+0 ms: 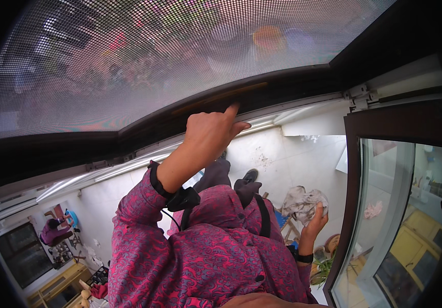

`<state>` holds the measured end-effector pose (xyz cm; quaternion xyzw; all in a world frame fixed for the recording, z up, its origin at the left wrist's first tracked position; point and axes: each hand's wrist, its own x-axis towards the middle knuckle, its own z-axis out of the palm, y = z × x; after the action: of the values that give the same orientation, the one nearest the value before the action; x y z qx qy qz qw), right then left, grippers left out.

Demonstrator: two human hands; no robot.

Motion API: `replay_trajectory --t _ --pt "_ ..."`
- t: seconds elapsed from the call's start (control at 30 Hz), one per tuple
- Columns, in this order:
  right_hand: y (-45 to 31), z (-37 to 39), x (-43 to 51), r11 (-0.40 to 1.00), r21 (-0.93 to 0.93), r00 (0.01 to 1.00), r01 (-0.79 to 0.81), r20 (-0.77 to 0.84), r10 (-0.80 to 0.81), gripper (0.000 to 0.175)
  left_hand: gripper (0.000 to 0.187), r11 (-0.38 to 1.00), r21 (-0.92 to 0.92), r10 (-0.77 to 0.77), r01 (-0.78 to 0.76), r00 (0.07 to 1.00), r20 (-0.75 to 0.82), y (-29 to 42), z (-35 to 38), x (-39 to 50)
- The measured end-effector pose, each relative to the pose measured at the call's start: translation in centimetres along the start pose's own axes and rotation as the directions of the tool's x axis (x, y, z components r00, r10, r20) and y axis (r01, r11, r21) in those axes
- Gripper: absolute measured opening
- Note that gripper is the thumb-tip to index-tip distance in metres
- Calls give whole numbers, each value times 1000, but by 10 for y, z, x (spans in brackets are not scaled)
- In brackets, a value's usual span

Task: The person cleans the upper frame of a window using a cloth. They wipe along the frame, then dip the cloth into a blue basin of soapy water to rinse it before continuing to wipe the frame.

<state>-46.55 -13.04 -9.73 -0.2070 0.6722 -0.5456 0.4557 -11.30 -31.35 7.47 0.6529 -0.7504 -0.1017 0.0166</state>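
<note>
My left hand [210, 131] is raised to the dark window frame [294, 90], its index fingertip at the frame's lower bar. The thumb stands apart from that finger, the others look curled, and no object shows in the hand. Above the bar spreads a mesh insect screen [174, 77]. Lower on the right, my right hand [315, 223] grips a crumpled, greyish-white cloth [301, 203] with dark stains. The cloth hangs in the air, away from the frame, and covers part of the fingers.
An opened glazed sash [353, 192] stands at right, near a hinge [359, 94]. Below are a pale tiled floor [259, 154], a wooden folding stool [288, 227] and a potted plant [323, 269]. Another person [53, 231] is at far left beside a blue basin [72, 218].
</note>
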Motion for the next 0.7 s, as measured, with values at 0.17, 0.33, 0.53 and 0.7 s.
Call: replay_trajectory --t 0.17,0.33,0.53,0.7 --pt "-6 6 -3 1000 3 1000 -8 -24 8 33 54 996 75 -53 53 999 -7 -9 1 -14" --pt "-12 13 -4 1000 -4 1000 11 -25 -11 32 50 991 103 -80 79 997 3 -18 -4 -27" --pt "-12 11 -2 999 -37 1000 11 26 -10 34 26 987 103 158 -123 867 -473 -41 -33 -53" --pt "-11 13 2 999 -9 997 46 62 -46 33 28 874 376 451 -307 799 -397 -60 -40 -49"
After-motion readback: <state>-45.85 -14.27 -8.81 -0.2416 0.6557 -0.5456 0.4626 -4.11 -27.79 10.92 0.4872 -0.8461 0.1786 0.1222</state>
